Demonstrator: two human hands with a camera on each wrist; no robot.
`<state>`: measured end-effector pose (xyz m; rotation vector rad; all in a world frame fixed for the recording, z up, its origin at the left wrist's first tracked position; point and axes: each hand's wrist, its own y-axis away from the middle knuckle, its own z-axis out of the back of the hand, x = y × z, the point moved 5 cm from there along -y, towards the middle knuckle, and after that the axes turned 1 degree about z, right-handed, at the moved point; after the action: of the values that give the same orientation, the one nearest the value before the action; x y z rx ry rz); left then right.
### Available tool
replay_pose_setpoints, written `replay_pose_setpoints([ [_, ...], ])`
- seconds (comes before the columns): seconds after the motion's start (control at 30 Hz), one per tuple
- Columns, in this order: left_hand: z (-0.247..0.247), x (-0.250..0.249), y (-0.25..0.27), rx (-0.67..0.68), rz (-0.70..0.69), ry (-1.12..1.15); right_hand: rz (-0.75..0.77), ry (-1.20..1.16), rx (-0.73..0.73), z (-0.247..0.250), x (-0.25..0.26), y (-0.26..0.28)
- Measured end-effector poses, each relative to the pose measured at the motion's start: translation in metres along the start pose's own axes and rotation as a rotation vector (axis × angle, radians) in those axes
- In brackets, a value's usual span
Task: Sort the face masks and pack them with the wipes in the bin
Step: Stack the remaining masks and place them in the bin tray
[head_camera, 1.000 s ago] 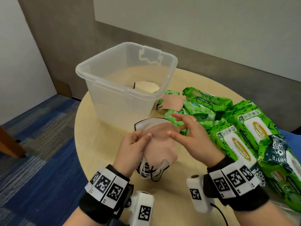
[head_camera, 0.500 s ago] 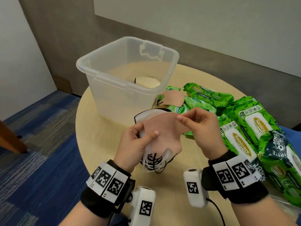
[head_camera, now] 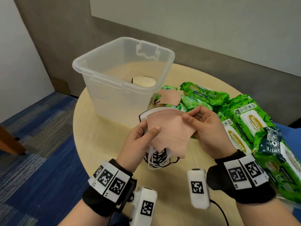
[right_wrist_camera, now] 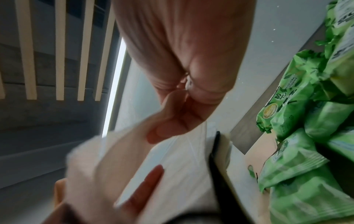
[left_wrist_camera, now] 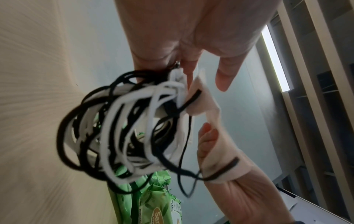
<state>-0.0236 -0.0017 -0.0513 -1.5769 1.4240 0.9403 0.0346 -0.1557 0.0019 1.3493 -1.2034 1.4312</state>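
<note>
A stack of face masks is held above the round table, with a pink mask on top and white masks under it. My left hand grips the stack at its left edge, thumb on the pink mask. My right hand pinches the pink mask's upper right corner. Black and white ear loops hang tangled below the stack. The clear plastic bin stands behind, with a cream mask on its floor. Another pink mask lies beside the bin on the green wipe packs.
Several wipe packs crowd the right half of the table out to its edge. Bare tabletop shows left of and in front of my hands. Blue carpet lies beyond the table's left edge.
My right hand closed from spread fingers to a pinch on the pink mask's corner and is lifting it off the stack. My left hand kept its grip.
</note>
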Motion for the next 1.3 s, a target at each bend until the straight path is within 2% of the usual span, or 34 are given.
replay_pose_setpoints([
  [0.13,-0.009,-0.003,-0.001,0.006,-0.035,-0.022,-0.013,-0.004,0.006,0.001,0.001,0.001],
  [0.33,-0.021,-0.005,-0.005,-0.028,-0.104,-0.169,0.060,0.174,-0.129,0.015,-0.004,0.001],
  [0.43,-0.028,-0.004,-0.013,-0.055,-0.146,-0.176,0.062,0.181,-0.182,0.024,-0.008,0.003],
  [0.63,-0.037,0.002,-0.039,-0.164,-0.190,-0.211,-0.108,0.095,-0.124,0.035,-0.026,0.002],
  [0.77,-0.054,0.000,-0.058,-0.148,-0.210,-0.355,-0.155,-0.023,-0.106,0.046,-0.022,-0.004],
  [0.87,-0.071,-0.004,-0.071,-0.113,-0.138,-0.383,-0.183,-0.101,-0.058,0.049,-0.012,-0.009],
  [1.0,-0.090,-0.017,-0.085,-0.097,-0.065,-0.284,-0.224,-0.115,0.027,0.048,-0.003,-0.008],
  [1.1,-0.103,-0.031,-0.093,-0.069,-0.034,-0.200,-0.301,-0.278,0.068,0.049,0.006,-0.004],
  [1.2,-0.110,-0.043,-0.101,-0.080,-0.041,-0.149,-0.418,-0.481,-0.021,0.061,0.011,-0.006],
  [1.3,-0.119,-0.055,-0.106,-0.089,-0.062,-0.145,-0.402,-0.477,-0.152,0.075,0.023,-0.013],
])
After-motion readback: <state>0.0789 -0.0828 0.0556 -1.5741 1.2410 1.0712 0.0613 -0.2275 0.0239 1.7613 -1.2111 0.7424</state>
